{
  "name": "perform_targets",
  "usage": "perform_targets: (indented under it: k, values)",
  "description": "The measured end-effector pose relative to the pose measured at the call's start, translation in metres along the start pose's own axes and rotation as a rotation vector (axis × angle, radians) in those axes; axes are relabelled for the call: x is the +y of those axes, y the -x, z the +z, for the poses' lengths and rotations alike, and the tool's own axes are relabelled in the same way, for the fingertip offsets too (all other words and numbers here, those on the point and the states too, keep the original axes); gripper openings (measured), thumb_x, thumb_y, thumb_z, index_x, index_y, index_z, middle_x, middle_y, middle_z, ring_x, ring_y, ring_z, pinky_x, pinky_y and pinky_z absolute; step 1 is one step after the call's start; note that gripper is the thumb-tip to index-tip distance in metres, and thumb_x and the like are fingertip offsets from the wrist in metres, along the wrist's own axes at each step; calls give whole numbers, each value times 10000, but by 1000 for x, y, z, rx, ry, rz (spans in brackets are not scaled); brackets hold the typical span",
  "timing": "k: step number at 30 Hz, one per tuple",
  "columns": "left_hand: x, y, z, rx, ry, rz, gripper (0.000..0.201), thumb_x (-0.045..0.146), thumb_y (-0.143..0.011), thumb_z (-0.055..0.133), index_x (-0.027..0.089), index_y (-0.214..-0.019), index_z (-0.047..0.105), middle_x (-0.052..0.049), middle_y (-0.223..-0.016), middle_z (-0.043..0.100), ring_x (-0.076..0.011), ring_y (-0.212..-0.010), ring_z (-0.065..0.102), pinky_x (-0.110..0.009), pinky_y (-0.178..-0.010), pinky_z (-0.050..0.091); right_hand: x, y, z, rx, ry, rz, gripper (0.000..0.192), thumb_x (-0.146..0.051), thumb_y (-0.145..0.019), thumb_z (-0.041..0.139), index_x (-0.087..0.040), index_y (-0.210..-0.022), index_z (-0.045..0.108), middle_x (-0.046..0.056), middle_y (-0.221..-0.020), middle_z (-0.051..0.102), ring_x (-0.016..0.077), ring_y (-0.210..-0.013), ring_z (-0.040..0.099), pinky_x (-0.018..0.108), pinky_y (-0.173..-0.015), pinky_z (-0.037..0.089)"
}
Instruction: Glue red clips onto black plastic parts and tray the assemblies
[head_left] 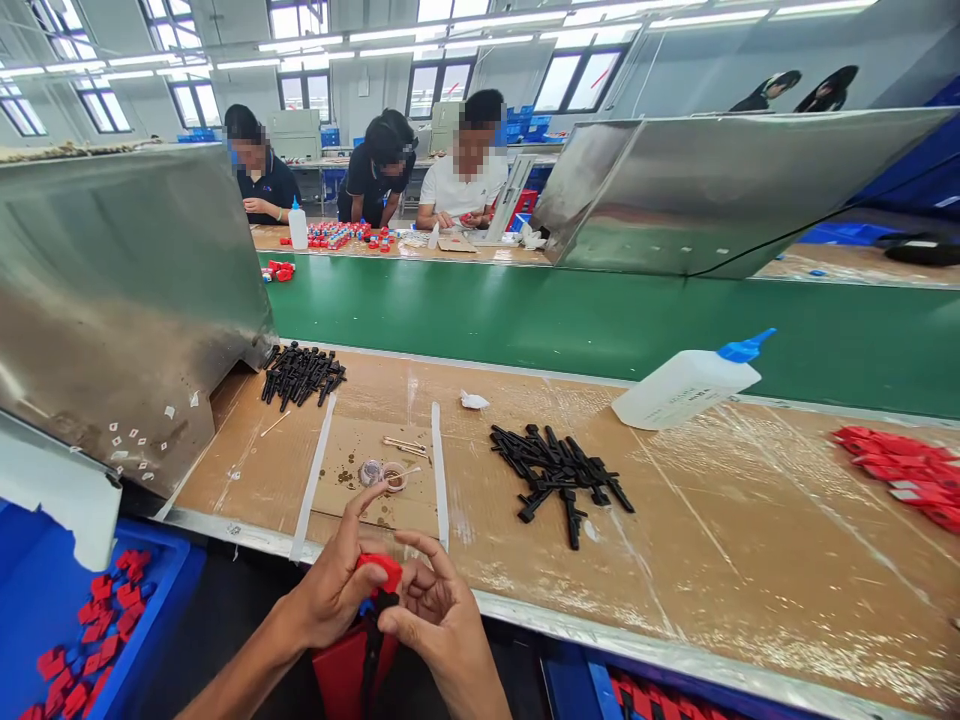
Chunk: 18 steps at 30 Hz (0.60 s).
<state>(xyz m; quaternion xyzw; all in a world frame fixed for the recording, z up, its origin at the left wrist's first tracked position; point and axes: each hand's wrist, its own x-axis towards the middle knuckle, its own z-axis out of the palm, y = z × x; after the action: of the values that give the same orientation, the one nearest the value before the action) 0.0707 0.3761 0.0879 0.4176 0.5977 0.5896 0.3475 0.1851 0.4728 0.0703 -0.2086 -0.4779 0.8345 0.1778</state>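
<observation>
My left hand (334,590) and my right hand (439,615) meet just below the table's front edge, both closed around a small red plastic part (381,570) with a black piece (373,640) hanging under it. Just beyond my fingers, two small round glue cups (382,473) and thin sticks (405,446) lie on a cardboard square (352,490). A pile of black plastic pieces (559,470) lies to the right of it, and a second black pile (301,373) sits at the far left.
A white squeeze bottle with a blue nozzle (686,385) lies on its side by the green conveyor belt (600,320). Red parts (904,470) lie at the right, more in a blue bin (161,600) lower left. A metal hood (112,300) stands left. Three people work across the belt.
</observation>
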Motion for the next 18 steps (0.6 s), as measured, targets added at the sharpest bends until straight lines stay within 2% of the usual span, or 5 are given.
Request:
perform_targets:
  k: [3, 7, 9, 13, 18]
  values:
    - [2, -3, 1, -71, 72, 17, 1056, 704, -816, 449, 144, -1510, -117, -11, -713, 629, -205, -655, 584, -341, -732, 456, -12, 1, -1, -66, 52, 41, 585, -331, -522, 908, -232, -1063, 709, 2, -782, 691, 155, -692, 616, 234, -624, 502]
    - [5, -3, -2, -25, -136, 34, 1056, 693, -783, 512, 153, -1532, 1, -117, -957, 659, -232, -783, 600, -373, -849, 436, -23, 2, -1, -143, 77, 129, 535, -323, -576, 882, -254, -1084, 727, 26, -884, 727, 197, -785, 658, 283, -718, 535]
    - [5, -4, -1, -9, -99, 32, 1030, 696, -795, 492, 147, -1527, 19, -82, -872, 650, -217, -721, 583, -340, -767, 449, -23, 2, -2, -169, 107, 120, 501, -290, -580, 886, -256, -1058, 737, 35, -947, 725, 217, -869, 665, 288, -761, 539]
    - [1, -4, 11, 103, 91, 19, 842, 607, -899, 413, 141, -1497, 46, 56, -605, 482, -139, -516, 409, -256, -564, 356, -12, 4, -6, -130, 188, -164, 473, -324, -527, 916, -286, -971, 758, 50, -1088, 683, 258, -1035, 629, 325, -887, 520]
    - [5, 3, 15, 149, -14, 4, 500, 547, -951, 323, 196, -1297, 406, 20, -694, 493, -153, -618, 451, -270, -631, 371, 1, 11, -16, -3, 350, -454, 504, -363, -546, 899, -330, -1025, 744, 61, -1028, 731, 286, -1085, 590, 427, -992, 455]
